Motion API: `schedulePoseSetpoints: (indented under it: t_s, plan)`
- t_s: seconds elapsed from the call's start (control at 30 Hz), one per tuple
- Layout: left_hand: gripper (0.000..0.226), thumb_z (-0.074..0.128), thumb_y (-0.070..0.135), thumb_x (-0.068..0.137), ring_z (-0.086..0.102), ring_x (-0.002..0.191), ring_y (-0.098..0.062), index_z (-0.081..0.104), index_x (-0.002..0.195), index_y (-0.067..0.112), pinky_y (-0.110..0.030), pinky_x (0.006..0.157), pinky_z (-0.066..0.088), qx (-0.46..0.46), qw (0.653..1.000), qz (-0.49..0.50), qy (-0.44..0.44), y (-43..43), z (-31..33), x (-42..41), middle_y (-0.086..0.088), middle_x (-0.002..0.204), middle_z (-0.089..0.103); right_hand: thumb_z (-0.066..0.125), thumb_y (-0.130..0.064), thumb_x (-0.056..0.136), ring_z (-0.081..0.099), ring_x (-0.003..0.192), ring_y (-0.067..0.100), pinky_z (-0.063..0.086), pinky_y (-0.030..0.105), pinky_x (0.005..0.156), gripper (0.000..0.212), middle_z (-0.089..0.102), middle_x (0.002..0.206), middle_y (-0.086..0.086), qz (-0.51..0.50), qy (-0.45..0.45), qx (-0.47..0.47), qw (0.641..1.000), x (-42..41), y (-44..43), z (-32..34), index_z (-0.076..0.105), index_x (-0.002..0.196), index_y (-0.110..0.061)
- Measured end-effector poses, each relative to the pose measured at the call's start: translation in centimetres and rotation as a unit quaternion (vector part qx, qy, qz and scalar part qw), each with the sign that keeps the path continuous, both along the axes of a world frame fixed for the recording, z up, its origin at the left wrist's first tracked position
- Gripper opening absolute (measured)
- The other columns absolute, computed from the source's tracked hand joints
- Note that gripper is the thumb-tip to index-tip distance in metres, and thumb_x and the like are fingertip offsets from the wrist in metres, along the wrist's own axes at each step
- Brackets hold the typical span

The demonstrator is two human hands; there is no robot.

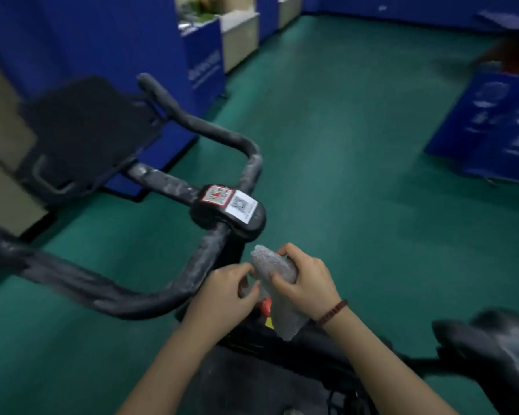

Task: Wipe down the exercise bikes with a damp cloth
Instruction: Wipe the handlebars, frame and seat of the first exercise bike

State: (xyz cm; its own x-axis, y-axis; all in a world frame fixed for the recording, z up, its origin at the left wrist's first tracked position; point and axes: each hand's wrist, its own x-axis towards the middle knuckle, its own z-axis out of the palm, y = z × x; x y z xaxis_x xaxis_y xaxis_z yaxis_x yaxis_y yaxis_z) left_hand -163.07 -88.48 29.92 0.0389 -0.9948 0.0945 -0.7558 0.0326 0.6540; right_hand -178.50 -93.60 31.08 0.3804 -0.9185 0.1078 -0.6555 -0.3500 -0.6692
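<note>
Holding the grey cloth [271,263] in your right hand [307,283], you have the fingers [282,250] curled over its top and the thumb clamped on the near side, so that hand is gripping it firmly. The cloth is bunched into a roll, and its lower end hangs down past a beaded bracelet [331,313] on your right wrist. Your left hand [222,292] sits just beside it, forefinger reaching to the cloth's left edge and the other fingers loosely curled; whether it is pinching the fabric or only touching it, I cannot tell. Both hands hover above the bike's frame, just behind the black handlebars [150,295], whose looping bars look dusty and streaked with grey. The handlebar hub [228,209] carries two stickers, one red and one white with a code. Beneath your hands a red knob [265,307] peeks out. A black panel [84,130] is mounted ahead of the bars, and the saddle [492,339] shows blurred at lower right. Green floor [372,175] spreads around the bike, with blue partitions [102,40] behind and a blue printed board [498,124] leaning at the right.
</note>
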Motion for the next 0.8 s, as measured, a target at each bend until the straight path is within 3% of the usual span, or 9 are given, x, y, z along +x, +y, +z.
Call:
schedulePoseSetpoints:
  t_s: [0.17,0.3,0.4,0.5,0.6,0.67,0.73,0.8]
  plan:
    - [0.021,0.051,0.04,0.082,0.058,0.075,-0.01,0.06,0.088,0.023,-0.028,0.065,0.046,0.034,0.988,0.14,-0.051,3.3,-0.3,-1.1,0.007,0.081,0.064,0.045,-0.043,0.067,0.054,0.058,0.018,0.047,0.039,0.056,0.023,0.058,0.063,-0.004,0.104,-0.052,-0.007,0.993,1.4,-1.5,-0.9,0.05,0.081,-0.026]
    - [0.037,0.038,0.049,0.074,0.059,0.07,-0.01,0.063,0.085,0.024,-0.028,0.061,0.047,0.017,0.976,0.213,-0.051,7.0,0.0,-0.7,0.01,0.075,0.064,0.057,-0.027,0.073,0.057,0.064,0.016,0.047,0.036,0.061,0.011,0.062,0.07,-0.001,0.108,-0.127,-0.01,0.986,2.6,-1.2,0.1,0.055,0.084,-0.025]
    - [0.027,0.043,0.039,0.076,0.059,0.062,-0.01,0.063,0.074,0.021,-0.028,0.06,0.047,-0.036,0.959,0.266,-0.087,9.4,0.9,0.4,0.01,0.065,0.062,0.066,-0.008,0.075,0.051,0.061,0.003,0.042,0.022,0.059,0.015,0.058,0.068,-0.009,0.07,-0.18,-0.032,0.981,3.3,-1.8,2.1,0.059,0.084,-0.018]
    - [0.025,0.046,0.029,0.078,0.053,0.061,-0.011,0.063,0.069,0.014,-0.03,0.062,0.041,-0.13,0.929,0.327,-0.116,11.0,2.3,2.0,0.005,0.064,0.062,0.065,-0.004,0.076,0.051,0.062,-0.011,0.037,0.006,0.057,0.019,0.053,0.068,-0.018,0.016,-0.24,-0.068,0.968,3.7,-2.5,5.1,0.057,0.084,-0.02]
    - [0.027,0.046,0.027,0.08,0.05,0.076,-0.01,0.065,0.081,0.008,-0.026,0.07,0.04,-0.192,0.904,0.359,-0.134,11.5,3.6,3.7,-0.001,0.078,0.065,0.061,-0.01,0.081,0.052,0.066,-0.005,0.039,0.007,0.061,0.014,0.053,0.073,-0.018,0.018,-0.283,-0.141,0.948,4.6,-2.0,7.2,0.055,0.088,-0.019]
    - [0.037,0.042,0.033,0.081,0.05,0.094,-0.013,0.064,0.101,0.01,-0.025,0.085,0.038,-0.175,0.901,0.373,-0.134,11.6,4.3,4.7,-0.003,0.099,0.063,0.055,-0.022,0.083,0.052,0.081,0.007,0.042,0.02,0.073,0.019,0.058,0.086,-0.005,0.056,-0.224,-0.175,0.957,6.1,-1.4,6.8,0.058,0.098,-0.012]
    - [0.05,0.037,0.042,0.082,0.047,0.113,-0.016,0.057,0.119,0.014,-0.032,0.098,0.034,-0.133,0.906,0.378,-0.138,11.6,4.6,5.9,-0.002,0.12,0.057,0.041,-0.038,0.086,0.051,0.108,0.019,0.037,0.033,0.094,0.045,0.059,0.113,0.007,0.142,-0.044,-0.207,0.967,7.8,-1.0,4.6,0.056,0.116,-0.009]
    - [0.058,0.032,0.047,0.083,0.044,0.123,-0.02,0.051,0.127,0.015,-0.04,0.104,0.032,-0.1,0.913,0.368,-0.147,11.6,4.6,6.9,-0.002,0.132,0.052,0.023,-0.049,0.087,0.034,0.134,0.022,0.01,0.036,0.113,0.062,0.046,0.14,0.006,0.188,0.085,-0.216,0.954,8.8,-0.6,2.5,0.047,0.131,-0.012]
